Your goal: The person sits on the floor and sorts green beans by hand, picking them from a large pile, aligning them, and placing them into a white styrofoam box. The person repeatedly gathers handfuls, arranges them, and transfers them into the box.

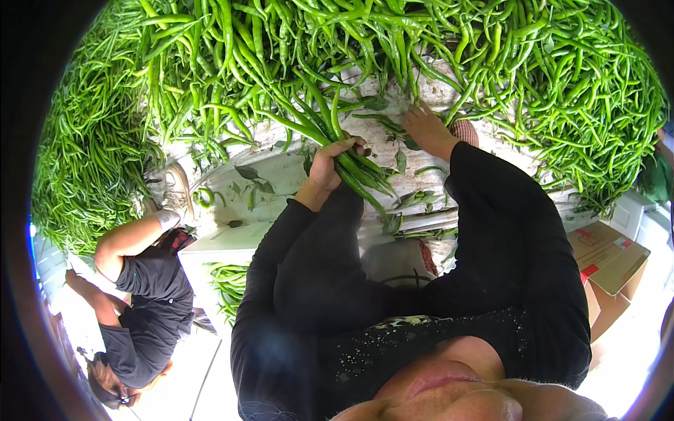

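Observation:
My left hand (pixel 325 167) is closed around a bunch of long green chili peppers (pixel 345 158), whose ends stick out on both sides of the fist. To its right, over a white sheet (pixel 382 142) strewn with leaves and loose peppers, is my right hand (pixel 427 130). Its fingers are a little apart and somewhat blurred, close to the lower ends of some peppers; no held item shows in it. A large heap of green chili peppers (pixel 253 42) lies just beyond both hands.
The heap curves round on both sides. At the left, another person (pixel 158 305) in dark clothes sits beside it. An opened cardboard box (pixel 605 258) stands at the right. More peppers (pixel 229 284) lie beside a white panel (pixel 226 242). A red checked item (pixel 465 131) is behind my right wrist.

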The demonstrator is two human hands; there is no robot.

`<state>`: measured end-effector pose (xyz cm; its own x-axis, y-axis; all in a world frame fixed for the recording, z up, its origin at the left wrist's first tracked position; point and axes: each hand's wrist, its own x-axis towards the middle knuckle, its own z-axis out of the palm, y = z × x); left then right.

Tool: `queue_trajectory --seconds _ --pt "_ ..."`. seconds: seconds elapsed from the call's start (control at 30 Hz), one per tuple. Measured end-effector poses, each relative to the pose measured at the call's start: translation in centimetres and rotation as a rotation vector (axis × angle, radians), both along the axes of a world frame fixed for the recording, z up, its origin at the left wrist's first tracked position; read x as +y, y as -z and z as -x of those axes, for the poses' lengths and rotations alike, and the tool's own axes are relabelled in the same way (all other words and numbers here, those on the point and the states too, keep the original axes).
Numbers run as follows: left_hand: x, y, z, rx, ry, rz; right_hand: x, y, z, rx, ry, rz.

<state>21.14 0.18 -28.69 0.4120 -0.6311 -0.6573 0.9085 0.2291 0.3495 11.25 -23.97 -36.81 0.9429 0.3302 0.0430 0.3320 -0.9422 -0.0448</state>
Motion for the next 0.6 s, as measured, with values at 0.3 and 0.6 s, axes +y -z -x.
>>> queue_trajectory --seconds 0.3,0.6 --pt "0.3 0.8 -0.1 -0.059 -0.004 0.042 0.6 0.2 1.0 0.437 0.178 -0.592" --pt "0.3 1.3 -0.2 -0.010 0.027 -0.038 -3.0 0.1 -2.2 0.672 0.682 -0.266"
